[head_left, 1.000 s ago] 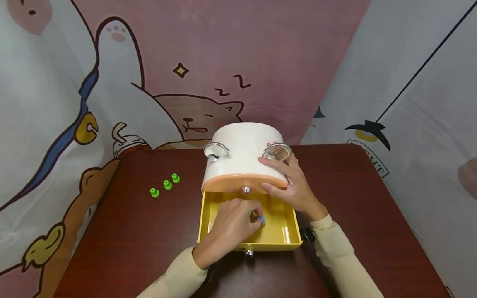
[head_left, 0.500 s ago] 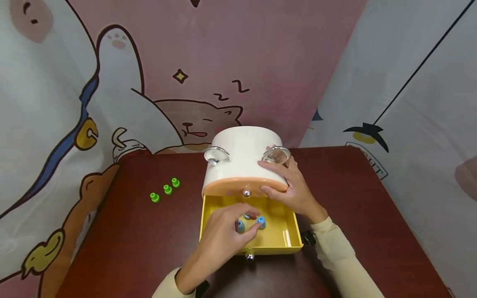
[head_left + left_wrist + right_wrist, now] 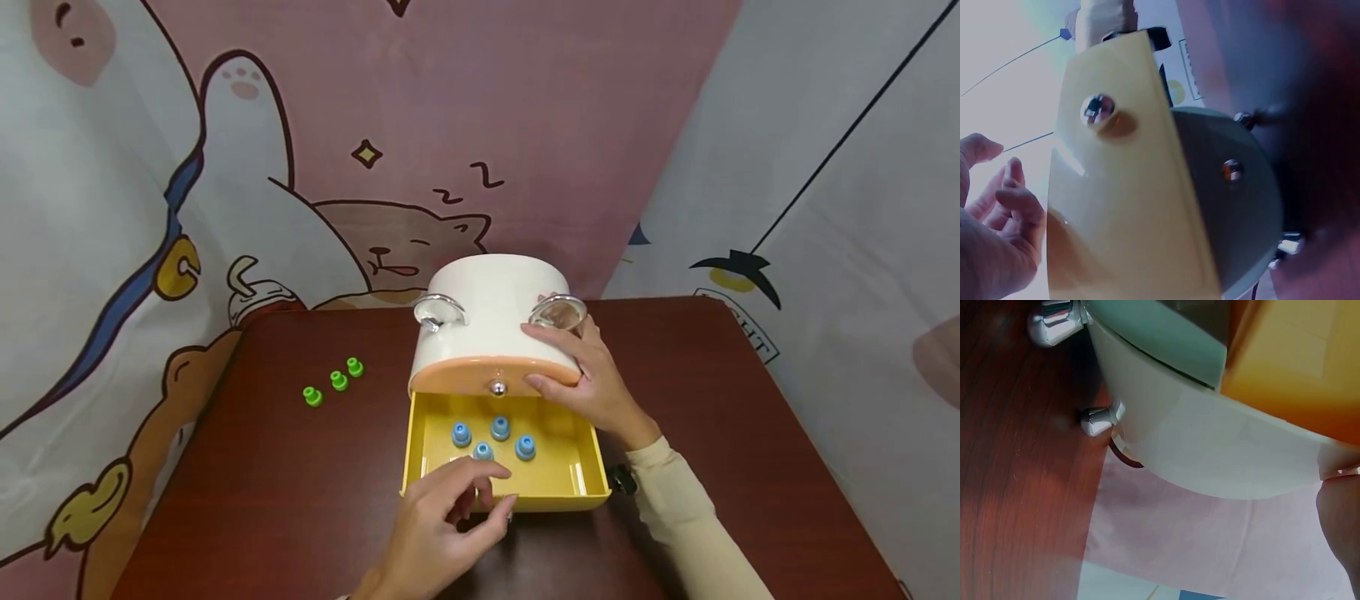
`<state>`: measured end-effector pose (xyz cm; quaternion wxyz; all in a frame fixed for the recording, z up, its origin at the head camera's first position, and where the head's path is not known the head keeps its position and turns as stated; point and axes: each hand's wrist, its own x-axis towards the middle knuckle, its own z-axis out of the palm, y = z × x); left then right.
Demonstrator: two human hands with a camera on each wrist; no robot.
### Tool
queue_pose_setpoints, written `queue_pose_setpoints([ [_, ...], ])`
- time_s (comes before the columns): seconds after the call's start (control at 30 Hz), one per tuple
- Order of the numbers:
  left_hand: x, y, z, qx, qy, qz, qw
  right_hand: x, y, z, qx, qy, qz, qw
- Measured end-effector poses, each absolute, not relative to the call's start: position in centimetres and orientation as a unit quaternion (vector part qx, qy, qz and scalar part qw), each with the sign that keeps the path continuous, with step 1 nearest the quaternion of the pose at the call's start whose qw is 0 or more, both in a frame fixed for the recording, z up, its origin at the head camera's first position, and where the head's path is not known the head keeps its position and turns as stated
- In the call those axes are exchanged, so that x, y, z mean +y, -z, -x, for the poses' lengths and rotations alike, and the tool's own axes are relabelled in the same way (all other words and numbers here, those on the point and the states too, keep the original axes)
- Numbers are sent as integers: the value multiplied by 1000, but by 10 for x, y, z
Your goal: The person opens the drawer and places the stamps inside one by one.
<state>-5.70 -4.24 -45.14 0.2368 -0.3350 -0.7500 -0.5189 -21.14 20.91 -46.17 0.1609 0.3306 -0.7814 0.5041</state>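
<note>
A white drawer cabinet (image 3: pixel 491 321) with an orange front stands on the table, its yellow drawer (image 3: pixel 551 479) pulled out. Several small blue stepped pegs (image 3: pixel 526 447) stand inside the drawer. My left hand (image 3: pixel 442 517) is at the drawer's front edge, thumb and index finger apart, holding nothing. In the left wrist view that hand (image 3: pixel 1000 219) appears beside the drawer front with its silver knob (image 3: pixel 1097 109). My right hand (image 3: pixel 592 375) grips the cabinet's right front corner, thumb on the orange face and index finger on top. Its other fingers are mostly hidden.
Three green pegs (image 3: pixel 339 381) stand on the dark wood table (image 3: pixel 300 483), left of the cabinet. Two clear, silver-rimmed ear-like pieces (image 3: pixel 558 312) rise from the cabinet top. Silver feet (image 3: pixel 1099 419) show in the right wrist view. A cartoon-printed cloth (image 3: pixel 540 125) hangs behind.
My left hand has let go of a blue peg in the drawer and drawn back toward the front edge, uncovering the blue pegs. The right hand stays on the cabinet.
</note>
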Motion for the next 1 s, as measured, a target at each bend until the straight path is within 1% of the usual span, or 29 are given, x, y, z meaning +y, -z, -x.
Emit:
queue_pose_setpoints([
  [0.1,-42,459,51,-740,529,351,223,209,461,211,-780,-505,-331,163],
  [0.2,-42,466,47,-731,541,351,224,210,460,211,-780,-507,-329,162],
  [0.4,-41,475,45,-709,536,370,273,210,460,212,-781,-507,-328,159],
  [0.5,-41,479,44,-704,529,378,286,210,461,212,-780,-509,-328,158],
  [0.67,-45,504,38,-723,539,339,269,209,461,212,-784,-508,-323,153],
  [0.73,-46,514,36,-731,538,321,270,209,462,212,-787,-505,-320,151],
  [0.9,-44,524,36,-732,521,310,312,209,462,212,-787,-506,-319,151],
  [1.0,-41,525,36,-726,522,307,325,209,462,212,-783,-509,-324,153],
])
